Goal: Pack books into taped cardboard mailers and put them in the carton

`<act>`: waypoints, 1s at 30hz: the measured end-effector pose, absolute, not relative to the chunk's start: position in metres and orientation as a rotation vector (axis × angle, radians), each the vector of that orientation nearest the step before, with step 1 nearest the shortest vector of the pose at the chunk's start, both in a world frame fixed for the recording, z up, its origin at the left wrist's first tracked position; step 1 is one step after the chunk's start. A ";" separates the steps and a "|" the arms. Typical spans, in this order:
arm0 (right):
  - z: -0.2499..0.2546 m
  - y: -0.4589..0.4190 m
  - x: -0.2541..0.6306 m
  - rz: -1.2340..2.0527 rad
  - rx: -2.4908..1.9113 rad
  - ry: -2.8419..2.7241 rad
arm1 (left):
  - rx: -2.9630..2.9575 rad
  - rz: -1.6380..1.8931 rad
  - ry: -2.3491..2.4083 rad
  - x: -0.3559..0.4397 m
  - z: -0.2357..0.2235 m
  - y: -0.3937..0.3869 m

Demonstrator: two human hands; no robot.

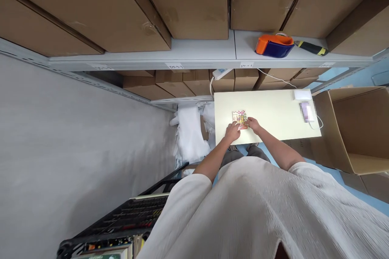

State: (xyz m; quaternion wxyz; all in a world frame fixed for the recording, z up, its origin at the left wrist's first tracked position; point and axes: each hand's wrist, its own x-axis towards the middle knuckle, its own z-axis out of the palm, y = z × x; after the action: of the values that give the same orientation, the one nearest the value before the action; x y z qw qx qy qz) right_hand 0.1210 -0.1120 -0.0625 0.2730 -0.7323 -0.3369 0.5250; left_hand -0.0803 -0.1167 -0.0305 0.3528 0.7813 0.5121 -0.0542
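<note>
A small square book (239,115) with a colourful printed cover lies on the pale yellow tabletop (267,109), left of its middle. My left hand (232,132) holds the book's lower left corner, its fingers reaching onto the cover. At the right edge, my right hand (253,124) grips the book between thumb and fingers. Both hands partly cover its lower half. Whether it has many pages cannot be made out.
On the table's right lie a white box (302,94) and a blurred phone-like item (307,112) with a cable. An open carton (343,129) stands to the right. The shelf above bears cartons, an orange-and-blue tape dispenser (275,46) and a cutter (311,47). A black crate (121,214) holds books.
</note>
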 end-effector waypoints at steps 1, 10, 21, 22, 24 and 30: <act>-0.062 -0.112 0.120 1.426 -1.993 -0.865 | 2.020 -0.134 1.324 -0.080 -0.030 -0.117; -0.050 -0.109 0.110 1.433 -2.103 -0.630 | 1.975 -0.103 1.312 -0.079 -0.025 -0.117; -0.016 -0.105 0.102 1.575 -1.805 -0.582 | 1.543 0.211 1.359 -0.072 -0.015 -0.101; -0.012 -0.105 0.100 1.590 -1.785 -0.627 | 1.497 0.242 1.360 -0.072 -0.013 -0.099; -0.009 -0.105 0.098 1.632 -1.753 -0.707 | 1.435 0.289 1.386 -0.075 -0.011 -0.096; -0.018 -0.110 0.091 1.633 -1.832 -0.898 | 1.439 0.362 1.565 -0.093 -0.015 -0.092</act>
State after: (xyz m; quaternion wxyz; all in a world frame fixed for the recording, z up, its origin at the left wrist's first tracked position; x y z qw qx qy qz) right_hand 0.0906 -0.1100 -0.0176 0.2611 -0.6767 -0.3317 0.6032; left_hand -0.0930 -0.0919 -0.0147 0.4727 0.5878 0.6396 0.1481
